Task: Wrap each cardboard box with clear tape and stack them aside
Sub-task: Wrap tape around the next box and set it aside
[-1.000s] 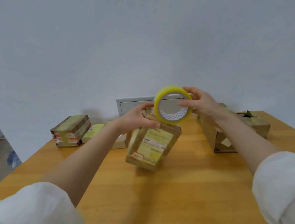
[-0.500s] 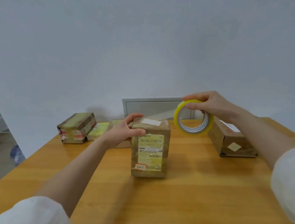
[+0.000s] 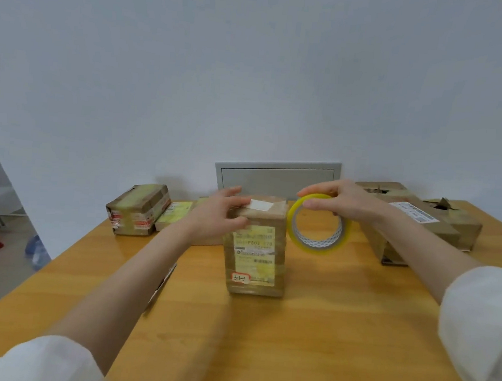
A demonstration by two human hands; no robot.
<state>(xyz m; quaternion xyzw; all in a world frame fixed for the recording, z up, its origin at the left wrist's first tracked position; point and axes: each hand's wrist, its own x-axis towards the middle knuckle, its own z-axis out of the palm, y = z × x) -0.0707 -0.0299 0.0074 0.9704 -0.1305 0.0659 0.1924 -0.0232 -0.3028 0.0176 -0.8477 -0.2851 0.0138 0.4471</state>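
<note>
Head cam: left hand (image 3: 216, 214) grips top edge of upright box (image 3: 254, 252) on desk (image 3: 322, 340), right hand (image 3: 347, 204) pinches tape roll (image 3: 314, 246) rim, roll just beside box.

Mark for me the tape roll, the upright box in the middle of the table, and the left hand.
tape roll (image 3: 314, 242): head view, lower inside of the ring.
upright box (image 3: 255, 251): head view, front label.
left hand (image 3: 211, 218): head view, back of the hand.

One tape roll (image 3: 311, 246), two hands (image 3: 211, 217) (image 3: 348, 202), at least six cardboard boxes (image 3: 254, 250) (image 3: 137, 208) (image 3: 172, 215) (image 3: 405, 232) (image 3: 463, 228) (image 3: 379, 187).
</note>
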